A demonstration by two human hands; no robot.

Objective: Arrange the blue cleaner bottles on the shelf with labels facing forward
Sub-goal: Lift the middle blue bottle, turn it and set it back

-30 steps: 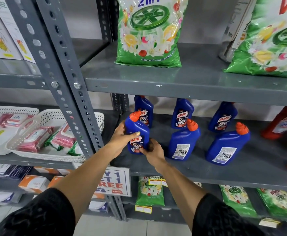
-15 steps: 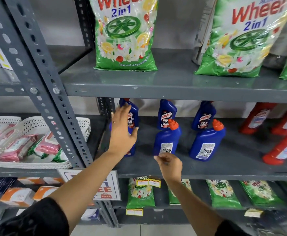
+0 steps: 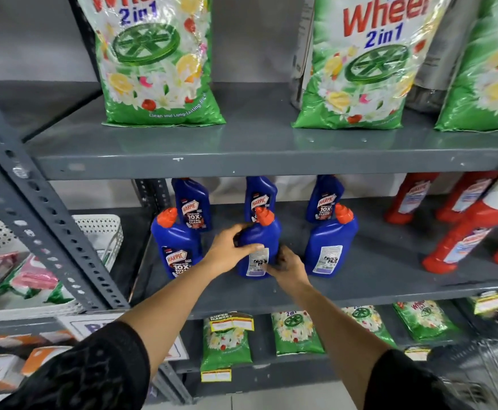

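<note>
Nearest, two dark sleeves [image 3: 88, 371] lead up to both hands on the middle front bottle [image 3: 259, 244]. The left hand [image 3: 227, 253] wraps its left side, thumb across the back label; the right hand [image 3: 286, 266] pinches its lower right edge. It stands on the shelf [image 3: 360, 279], back label forward. Left of it, the left bottle [image 3: 177, 247] shows its front label; right, the right bottle [image 3: 327, 250] shows its back. Farther in, three back bottles [image 3: 259, 196] face forward. Red bottles [image 3: 460, 241] stand far right.
</note>
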